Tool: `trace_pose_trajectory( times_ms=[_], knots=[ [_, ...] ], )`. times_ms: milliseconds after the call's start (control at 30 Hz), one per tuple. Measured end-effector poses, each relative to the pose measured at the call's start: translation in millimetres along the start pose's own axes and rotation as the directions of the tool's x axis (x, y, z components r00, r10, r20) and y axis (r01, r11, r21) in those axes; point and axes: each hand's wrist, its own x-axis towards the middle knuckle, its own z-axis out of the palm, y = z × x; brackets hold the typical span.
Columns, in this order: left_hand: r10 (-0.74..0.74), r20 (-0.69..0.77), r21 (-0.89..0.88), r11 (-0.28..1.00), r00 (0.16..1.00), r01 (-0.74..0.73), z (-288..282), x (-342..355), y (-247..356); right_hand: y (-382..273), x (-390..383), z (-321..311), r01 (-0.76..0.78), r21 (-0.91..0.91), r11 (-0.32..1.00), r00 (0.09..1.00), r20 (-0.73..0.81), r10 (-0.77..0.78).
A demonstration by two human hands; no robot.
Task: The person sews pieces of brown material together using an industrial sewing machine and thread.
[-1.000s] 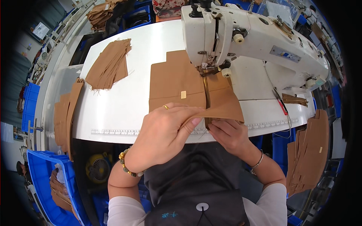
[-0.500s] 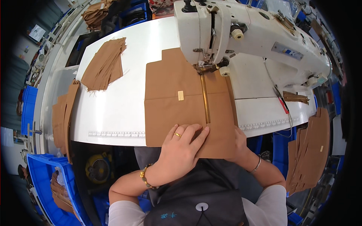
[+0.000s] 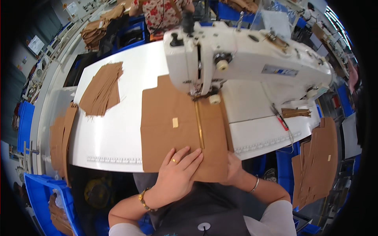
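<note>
Brown fabric (image 3: 165, 143), notched at its far left corner, with a gold zipper (image 3: 199, 129) and pale label (image 3: 175, 122), lies on the tabletop (image 3: 126, 126) under the sewing machine (image 3: 236, 51). Its near end, lifted a second ago, is now flat. The left hand (image 3: 176, 175) rests there, slightly spread; the right hand (image 3: 235, 169) is half hidden, grip unclear.

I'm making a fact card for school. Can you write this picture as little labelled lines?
Left hand: palm down on brown fabric, wearing gold ring
Right hand: at fabric's right edge, partly hidden
Sewing machine: white, over the fabric's far end
Gold strip: runs along the fabric toward the machine
Left side: loose brown pieces
Right side: red snips
</note>
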Motion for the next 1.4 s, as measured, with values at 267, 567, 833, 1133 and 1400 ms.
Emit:
trace_pose_trajectory(
  times_ms=[267,567,833,1133,1400],
  knots=[
    [-0.011,0.022,-0.012,1.000,1.000,0.012,-2,0,0,1,-4,5,0.032,0.013,0.999,0.999,-0.016,-0.032],
    [-0.011,0.006,0.022,1.000,1.000,0.011,-3,1,3,2,-6,7,0.059,-0.015,0.998,0.998,-0.026,-0.059],
    [-0.012,0.030,0.054,0.998,0.999,0.010,3,-1,0,4,-9,7,0.070,-0.028,0.997,0.998,0.008,-0.070],
    [-0.010,0.004,0.073,0.997,1.000,0.009,6,-1,1,3,-8,4,0.062,-0.001,0.998,0.998,0.022,-0.061],
    [-0.034,-0.003,0.071,0.997,0.999,0.034,8,-2,5,5,-12,3,0.102,-0.045,0.994,0.994,0.045,-0.100]
  ],
)
